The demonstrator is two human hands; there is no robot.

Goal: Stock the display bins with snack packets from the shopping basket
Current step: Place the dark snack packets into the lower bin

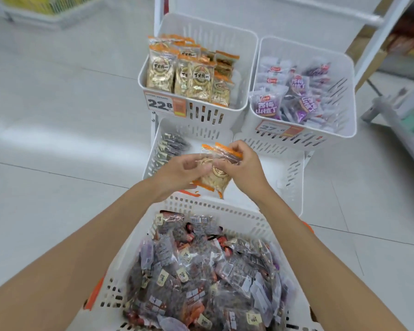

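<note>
Together, left hand and right hand pinched an orange-edged snack packet above the near-left display bin, beyond the shopping basket.

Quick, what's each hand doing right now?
Left hand: gripping the clear, orange-edged snack packet by its left side.
Right hand: pinching the same packet near its top.

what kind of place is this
Most likely a shop's snack aisle. White display bins hold snack packets behind price tags, one reading 22.8. A shopping basket full of them sits in the foreground, and the left hand and right hand hold an orange-edged packet.
</note>
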